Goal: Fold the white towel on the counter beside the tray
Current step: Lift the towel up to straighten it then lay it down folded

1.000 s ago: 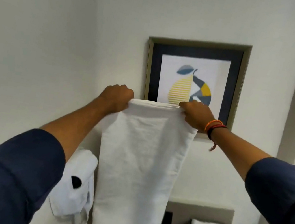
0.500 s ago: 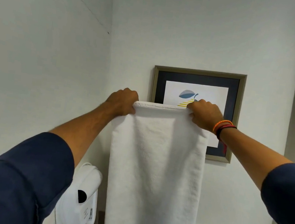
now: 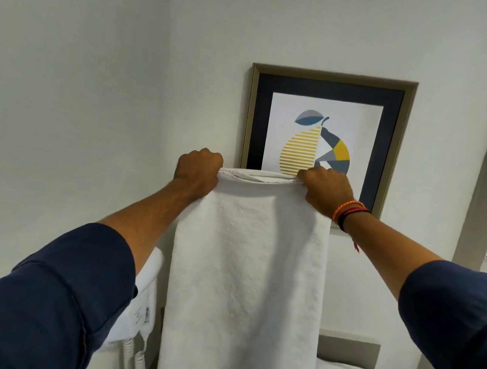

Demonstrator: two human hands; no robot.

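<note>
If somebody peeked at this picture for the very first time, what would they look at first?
Probably the big white towel hanging straight down the middle, pinched at its top corners by the left hand and the right hand. Right behind the hands, on the wall, is a framed picture of a yellow-striped pear. A white hair dryer peeks out low on the left, partly hidden by the sleeve.

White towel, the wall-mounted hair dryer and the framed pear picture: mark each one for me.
white towel [image 3: 246, 278]: head view, middle of the hanging front panel.
hair dryer [image 3: 144, 311]: head view, white body showing left of the towel.
framed pear picture [image 3: 331, 85]: head view, dark mat below the frame's top edge.
</note>
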